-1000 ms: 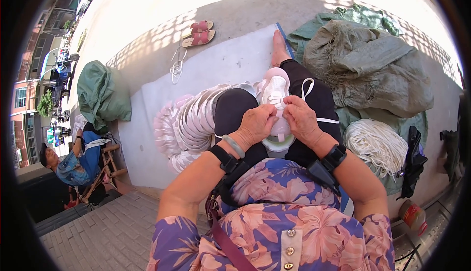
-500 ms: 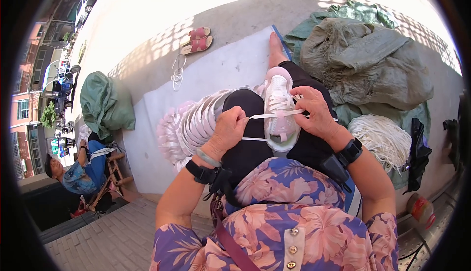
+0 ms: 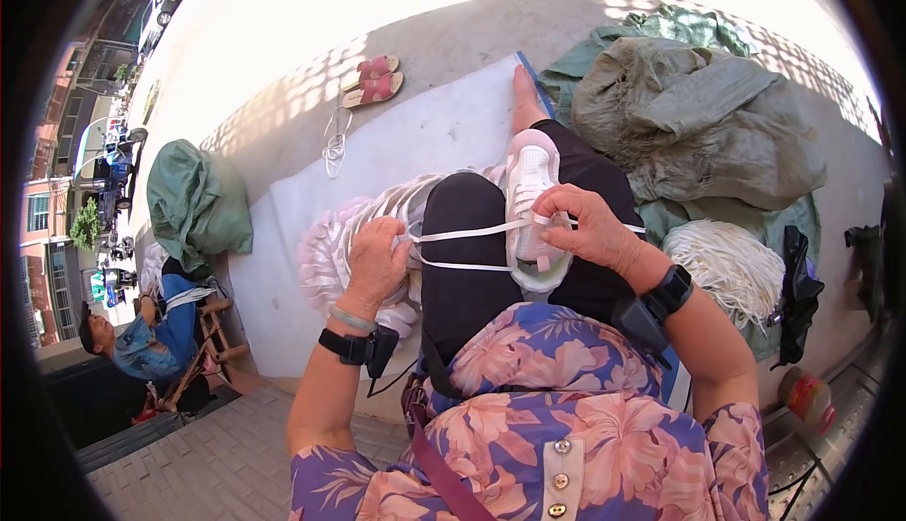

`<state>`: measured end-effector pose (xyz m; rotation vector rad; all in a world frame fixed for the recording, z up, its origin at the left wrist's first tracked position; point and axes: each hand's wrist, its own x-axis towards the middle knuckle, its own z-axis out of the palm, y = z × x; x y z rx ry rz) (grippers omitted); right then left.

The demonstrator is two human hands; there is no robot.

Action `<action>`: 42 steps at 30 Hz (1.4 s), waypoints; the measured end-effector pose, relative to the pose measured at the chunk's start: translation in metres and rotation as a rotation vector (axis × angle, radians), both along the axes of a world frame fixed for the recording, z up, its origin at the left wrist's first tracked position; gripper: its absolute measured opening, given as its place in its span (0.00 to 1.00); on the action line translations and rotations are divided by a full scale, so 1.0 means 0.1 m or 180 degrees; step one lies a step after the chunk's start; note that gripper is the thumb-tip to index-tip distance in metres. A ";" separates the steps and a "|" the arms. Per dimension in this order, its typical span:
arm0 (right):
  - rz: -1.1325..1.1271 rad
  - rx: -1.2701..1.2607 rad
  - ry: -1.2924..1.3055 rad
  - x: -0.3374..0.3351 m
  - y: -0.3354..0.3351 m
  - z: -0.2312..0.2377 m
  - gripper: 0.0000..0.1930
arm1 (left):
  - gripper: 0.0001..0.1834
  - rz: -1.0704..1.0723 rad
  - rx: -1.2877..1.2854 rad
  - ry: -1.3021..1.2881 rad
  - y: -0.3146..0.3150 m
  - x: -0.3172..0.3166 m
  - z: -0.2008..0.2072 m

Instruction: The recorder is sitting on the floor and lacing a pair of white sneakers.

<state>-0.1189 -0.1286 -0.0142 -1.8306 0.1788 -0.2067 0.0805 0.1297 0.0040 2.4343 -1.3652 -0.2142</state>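
A pale pink and white sneaker point(image 3: 530, 167) rests on my lap between my thighs, its toe pointing away from me. Its white shoelace point(image 3: 462, 234) stretches leftward in two strands across my black trouser leg. At the left, my left hand point(image 3: 379, 259) pinches the lace beside the row of shoes. Over the sneaker's tongue, my right hand point(image 3: 593, 228) has thumb and forefinger closed on the lace near the top eyelets. A short piece of lace shows to the right of that hand.
A long row of stacked pink and white shoes point(image 3: 326, 261) lies left of my knee on a white sheet point(image 3: 415, 129). White laces point(image 3: 727, 266) are heaped at right, near grey-green sacks point(image 3: 698, 125). Sandals point(image 3: 373, 87) stand ahead. A person point(image 3: 142, 351) sits at far left.
My left hand has moved left, away from the sneaker, and the lace strands now stretch farther across my leg. My right hand has shifted slightly left and down over the tongue.
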 end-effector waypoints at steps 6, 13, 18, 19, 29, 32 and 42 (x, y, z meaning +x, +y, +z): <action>-0.0731 -0.0312 0.0066 -0.20 0.01 -0.29 0.15 | 0.13 -0.1097 -0.0185 -0.0133 -0.88 -0.47 -0.02; -0.0748 -0.0693 0.0397 -0.26 0.02 -0.32 0.13 | 0.04 -0.1554 0.0270 -0.0704 -0.98 -0.46 -0.09; -0.0776 -0.0731 0.0298 -0.32 0.02 -0.33 0.09 | 0.03 -0.1106 0.0435 -0.1255 -0.63 -0.17 0.09; -0.0829 -0.0478 0.0339 -0.33 0.02 -0.33 0.08 | 0.03 -0.0974 0.0478 -0.1295 -0.49 -0.09 0.09; -0.0830 -0.1363 0.0153 -0.41 0.00 -0.27 0.04 | 0.04 -0.0613 0.0597 -0.0789 0.05 -0.15 -0.14; -0.0773 -0.0969 0.0063 -0.41 0.03 -0.23 0.04 | 0.03 -0.0633 0.0689 -0.0762 -0.01 -0.17 -0.14; -0.0960 -0.1149 0.0332 -0.20 0.09 -0.26 0.07 | 0.13 -0.0733 -0.0299 -0.0200 -0.44 -0.28 0.04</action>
